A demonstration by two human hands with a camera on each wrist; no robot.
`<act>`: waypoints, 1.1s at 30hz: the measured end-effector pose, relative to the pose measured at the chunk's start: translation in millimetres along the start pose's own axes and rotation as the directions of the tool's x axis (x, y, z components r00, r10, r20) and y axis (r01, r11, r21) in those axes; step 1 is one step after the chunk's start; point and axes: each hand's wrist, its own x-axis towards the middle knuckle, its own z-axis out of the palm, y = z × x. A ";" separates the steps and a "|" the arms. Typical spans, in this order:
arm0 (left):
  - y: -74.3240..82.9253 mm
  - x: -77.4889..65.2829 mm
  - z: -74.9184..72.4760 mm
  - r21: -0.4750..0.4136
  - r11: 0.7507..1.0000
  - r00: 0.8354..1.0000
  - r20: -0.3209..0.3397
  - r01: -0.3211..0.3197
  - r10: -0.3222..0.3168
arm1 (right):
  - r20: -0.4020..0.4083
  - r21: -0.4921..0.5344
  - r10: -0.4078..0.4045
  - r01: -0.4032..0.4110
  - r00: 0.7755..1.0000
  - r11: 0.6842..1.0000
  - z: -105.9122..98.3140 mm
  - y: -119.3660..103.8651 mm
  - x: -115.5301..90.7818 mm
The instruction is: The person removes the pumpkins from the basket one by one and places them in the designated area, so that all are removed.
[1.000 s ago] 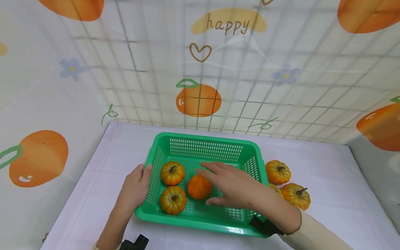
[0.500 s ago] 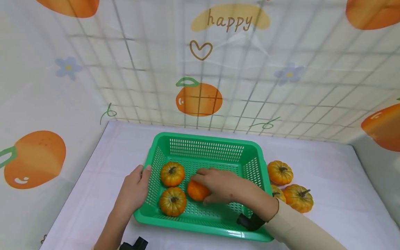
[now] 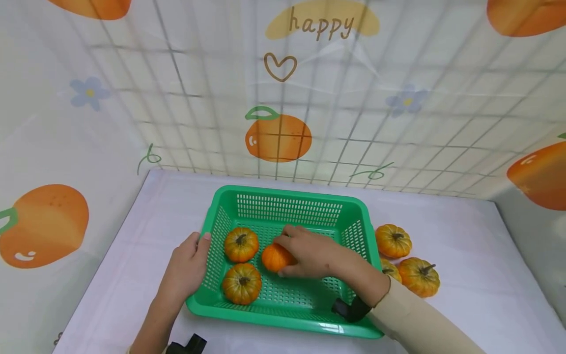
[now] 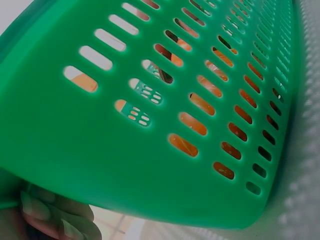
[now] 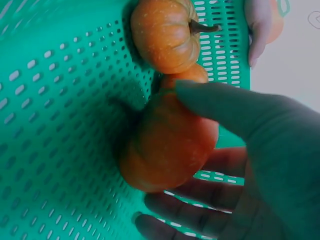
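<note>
My left hand (image 3: 187,265) grips the left rim of a green plastic basket (image 3: 283,322); in the left wrist view its curled fingers (image 4: 60,215) show under the rim. Inside the basket, my right hand (image 3: 311,253) holds an orange mini pumpkin (image 3: 276,257) between thumb and fingers. The right wrist view shows this pumpkin (image 5: 170,145) tipped, with its dark stem pointing towards the basket floor. Two more mini pumpkins stand stem-up at the basket's left side, one farther back (image 3: 240,244) and one nearer (image 3: 241,283).
Outside the basket's right wall lie three mini pumpkins: one behind (image 3: 393,241), one in front (image 3: 419,277), and one (image 3: 391,270) partly hidden by the rim. A white cloth covers the table (image 3: 464,236). A wire grid behind a printed curtain (image 3: 345,98) closes off the back.
My right hand has come down from above the orange pumpkin and closed round it. The pumpkin has shifted slightly. My left hand has kept its grip on the basket rim.
</note>
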 end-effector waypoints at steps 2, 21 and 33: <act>-0.4 -0.3 -0.2 -0.004 1.000 1.000 0.001 -0.001 0.001 | 0.002 0.012 -0.001 0.001 1.000 1.000 -0.5 0.8 0.8; -3.1 0.6 0.5 -0.026 1.000 1.000 -0.004 -0.011 0.011 | -0.097 0.131 0.030 -0.017 0.995 0.991 -3.9 2.1 1.2; 0.1 -1.9 -0.1 -0.031 0.999 1.000 -0.006 -0.023 0.023 | 0.041 0.092 0.239 -0.242 0.970 0.966 -0.9 8.7 4.1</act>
